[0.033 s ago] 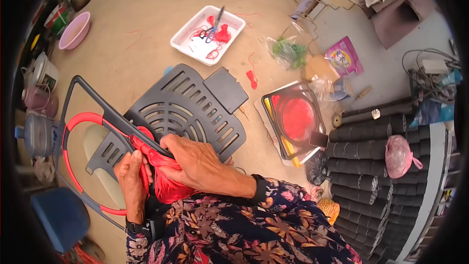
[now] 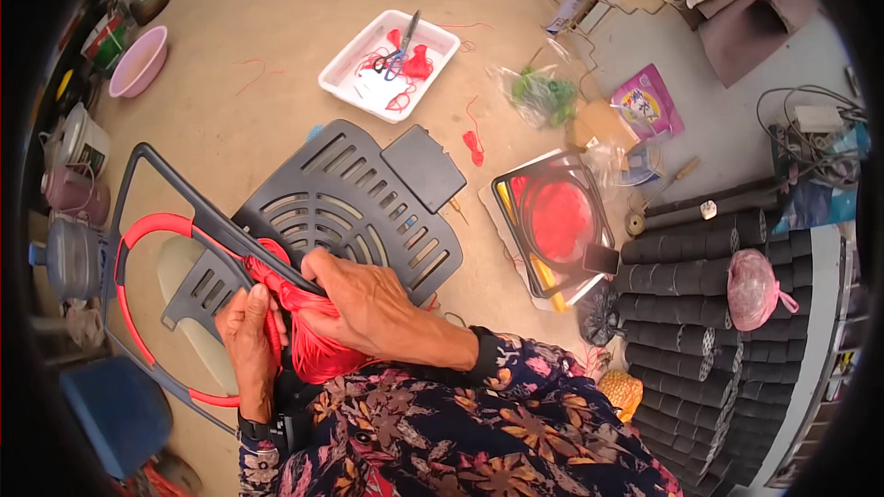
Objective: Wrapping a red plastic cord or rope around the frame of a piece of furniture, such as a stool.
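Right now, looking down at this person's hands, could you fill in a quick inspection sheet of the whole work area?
Surface: bare beige concrete floor.
Job's things: bundle of red thread against a red hoop on a dark slatted plastic chair.
Clutter: white tray with scissors; black tray of red thread; pink basin; stacked black tubes.
Grips: left hand pinches the thread; right hand presses the bundle.
Cables: tangle at far right.
Surroundings: buckets at left.

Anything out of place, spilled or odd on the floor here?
Yes. Loose red thread scraps lie on the bare floor outside the white tray, and a dark slatted chair lies tipped over where both hands work the red tassel bundle.
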A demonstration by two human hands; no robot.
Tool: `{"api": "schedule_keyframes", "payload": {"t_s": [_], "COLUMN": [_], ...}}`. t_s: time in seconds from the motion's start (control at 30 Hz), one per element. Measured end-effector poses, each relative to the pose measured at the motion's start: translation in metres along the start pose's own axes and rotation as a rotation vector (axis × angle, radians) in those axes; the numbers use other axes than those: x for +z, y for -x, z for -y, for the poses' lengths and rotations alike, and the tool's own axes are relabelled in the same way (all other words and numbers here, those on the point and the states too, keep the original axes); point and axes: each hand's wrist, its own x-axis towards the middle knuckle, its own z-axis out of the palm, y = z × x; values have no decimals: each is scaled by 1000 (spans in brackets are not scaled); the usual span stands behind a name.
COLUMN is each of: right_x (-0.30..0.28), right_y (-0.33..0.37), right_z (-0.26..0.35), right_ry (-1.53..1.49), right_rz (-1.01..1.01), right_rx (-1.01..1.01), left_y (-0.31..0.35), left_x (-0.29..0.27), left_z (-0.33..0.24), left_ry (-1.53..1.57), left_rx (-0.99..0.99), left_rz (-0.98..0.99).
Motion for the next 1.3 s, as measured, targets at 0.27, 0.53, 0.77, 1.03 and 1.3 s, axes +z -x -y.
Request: {"api": "schedule_keyframes", "payload": {"t_s": [0.27, 0.53, 0.77, 1.03, 1.3], "right_x": [15, -21, -19, -18, -27], "right_y": [-2, 2, -3, -10, -38], "right_z": [-15, -33, -31, -11, -15], "right_ry": [-60, -740, -640, -682, -1453], "right_rz": [-61, 219, 479, 353, -10], "right_rx": [137, 604, 511, 543, 503], "left_y": [0, 4, 12, 23, 18], "left_x": [16, 13, 14, 4, -4], "left_z": [2, 4, -10, -23, -43], "left_ry": [-223, -13, -55, -93, 70], "left_rx": [53, -58, -81, -118, -122], "left_rz": [209, 251, 345, 364, 373]}}
